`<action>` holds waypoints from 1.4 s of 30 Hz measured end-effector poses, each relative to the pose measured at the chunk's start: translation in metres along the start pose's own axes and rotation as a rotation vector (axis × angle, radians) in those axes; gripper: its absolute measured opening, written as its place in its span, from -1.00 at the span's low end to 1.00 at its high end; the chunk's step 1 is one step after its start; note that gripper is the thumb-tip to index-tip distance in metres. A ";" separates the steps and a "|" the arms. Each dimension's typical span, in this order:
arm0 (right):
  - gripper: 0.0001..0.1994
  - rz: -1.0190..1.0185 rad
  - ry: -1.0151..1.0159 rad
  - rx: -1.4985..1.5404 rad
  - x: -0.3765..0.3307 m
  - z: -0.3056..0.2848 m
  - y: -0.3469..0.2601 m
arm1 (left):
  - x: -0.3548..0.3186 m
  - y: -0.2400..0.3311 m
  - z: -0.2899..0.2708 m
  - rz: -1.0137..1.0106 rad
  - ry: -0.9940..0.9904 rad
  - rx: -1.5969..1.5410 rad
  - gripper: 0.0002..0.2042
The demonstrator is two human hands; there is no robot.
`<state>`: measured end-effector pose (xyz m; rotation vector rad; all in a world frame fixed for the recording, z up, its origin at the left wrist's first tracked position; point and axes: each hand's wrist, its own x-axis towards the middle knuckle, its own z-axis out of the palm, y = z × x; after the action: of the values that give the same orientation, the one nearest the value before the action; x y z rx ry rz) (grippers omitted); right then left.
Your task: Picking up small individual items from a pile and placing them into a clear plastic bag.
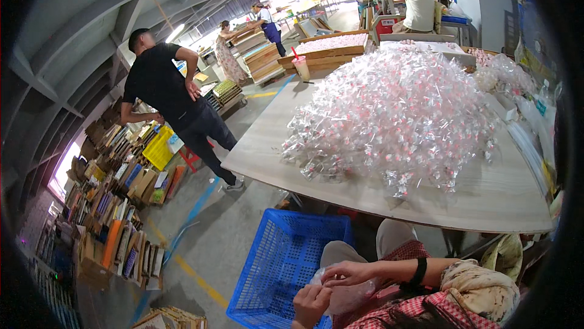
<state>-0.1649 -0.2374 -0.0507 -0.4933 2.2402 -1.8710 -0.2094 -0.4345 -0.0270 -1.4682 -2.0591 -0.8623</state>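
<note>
1. Workshop table (261, 155) is bearing a heap of clear-wrapped pieces (395, 116) on its far side.
2. Right hand (344, 273) is pinching clear plastic (354, 297) narrowly, right of the blue basket (310, 225).
3. Left hand (312, 303) is curling nearby; can't tell its hold.
4. Likely working plastic between fingertips; next move probably needing steady pinch.

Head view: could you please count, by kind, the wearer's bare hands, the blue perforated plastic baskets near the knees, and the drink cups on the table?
Bare hands, left hand and right hand: 2
Blue perforated plastic basket: 1
Pale drink cup with red straw: 1
Total: 4
</note>
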 end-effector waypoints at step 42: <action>-0.85 0.447 0.343 -0.200 -0.067 -0.032 -0.017 | -0.091 -0.093 -0.032 -0.995 0.060 -0.397 -0.74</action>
<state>-0.1114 -0.1861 -0.0328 0.3132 2.4925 -1.6005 -0.2680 -0.5388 -0.0883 -0.4446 -2.6608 -1.7186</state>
